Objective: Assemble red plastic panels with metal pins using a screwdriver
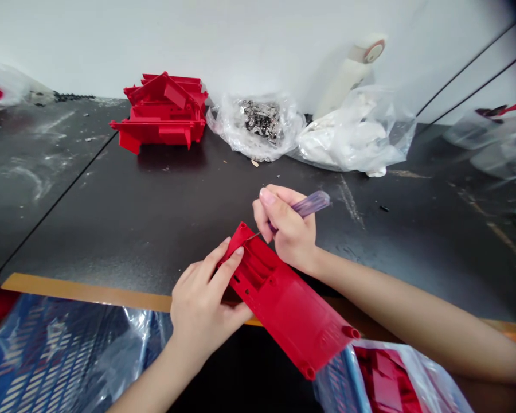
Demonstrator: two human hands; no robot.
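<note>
- Blue slotted crate [60, 358], lower left, under clear plastic sheeting; a second blue crate [333, 384], lower right, holds red moulded pieces [382, 384] in a clear bag.
- Red moulded plastic panel [284, 304]: long, rectangular, with round pegs at its near corners, a ribbed recess and small holes at its far end. Held in the air above the bench's front edge.
- Left hand [204, 301]: forearm rising from lower left, fingers curled over the panel's side, gripping it.
- Right hand [288, 229]: forearm reaching in from the right, fingers closed in a pen grip on a thin-shafted hand tool [310, 203] with translucent purple handle, its metal tip at the panel's far end.
- Dark workbench [155, 229], orange front edge, bearing a stack of red moulded parts [161, 112], a bag of metal scraps [260, 123] and a bag of white material [352, 140].
</note>
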